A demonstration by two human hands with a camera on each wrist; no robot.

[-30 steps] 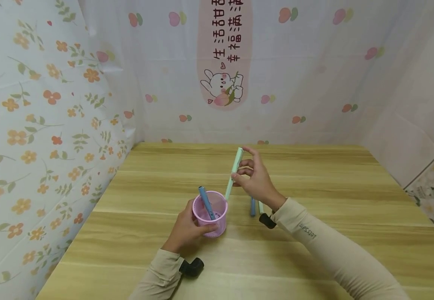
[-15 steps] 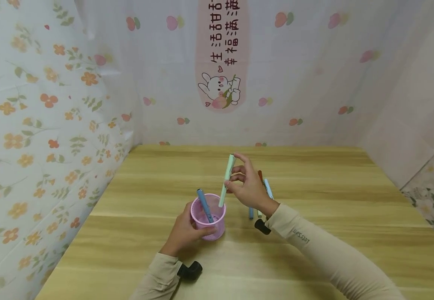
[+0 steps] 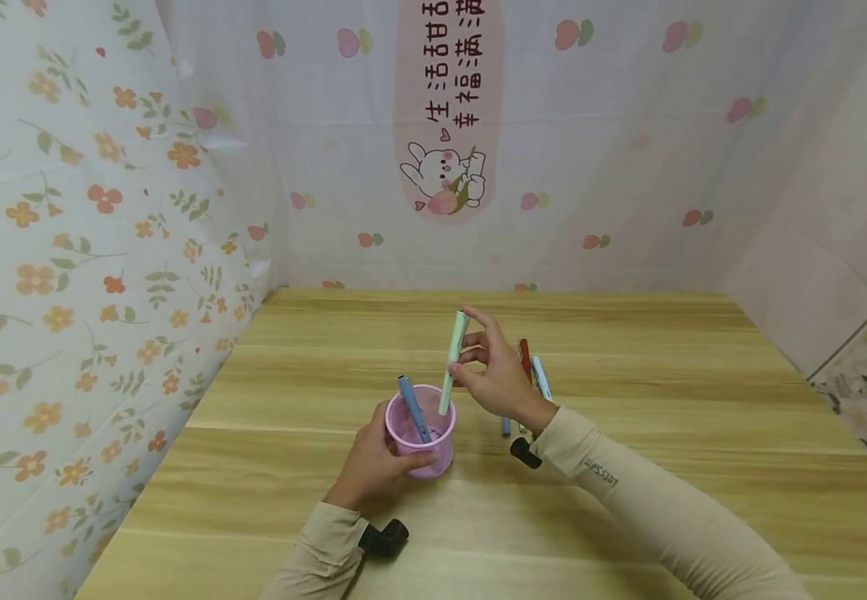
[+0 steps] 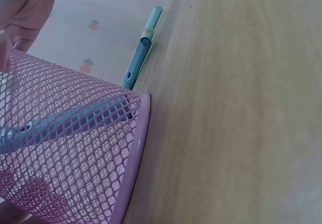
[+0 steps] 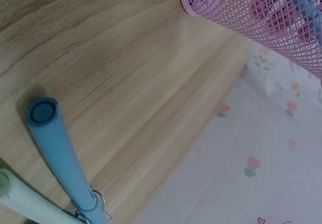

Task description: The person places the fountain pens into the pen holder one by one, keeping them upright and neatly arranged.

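A pink mesh pen cup [image 3: 441, 460] stands on the table, gripped around its side by my left hand [image 3: 372, 460]. Leaning inside it is a blue pen [image 3: 413, 408], which shows through the mesh [image 4: 75, 183] in the left wrist view. My right hand [image 3: 499, 375] holds a pale green pen [image 3: 455, 346] between thumb and fingers, its index finger at the upper end. That pen is nearly upright, and its lower end appears within the cup's opening, by the right rim. The right wrist view does not show the held pen.
Beyond and under my right hand several pens lie on the wooden table [image 3: 253, 467]: a red one [image 3: 526, 358], a light blue one [image 3: 542, 379], a blue one [image 5: 60, 148] and a pale green one [image 5: 25, 201]. A patterned cloth [image 3: 313, 167] hangs behind the table.
My right hand has moved left and slightly down, carrying the pale green pen from beside the cup's right rim to its opening. The left hand keeps its grip on the cup.
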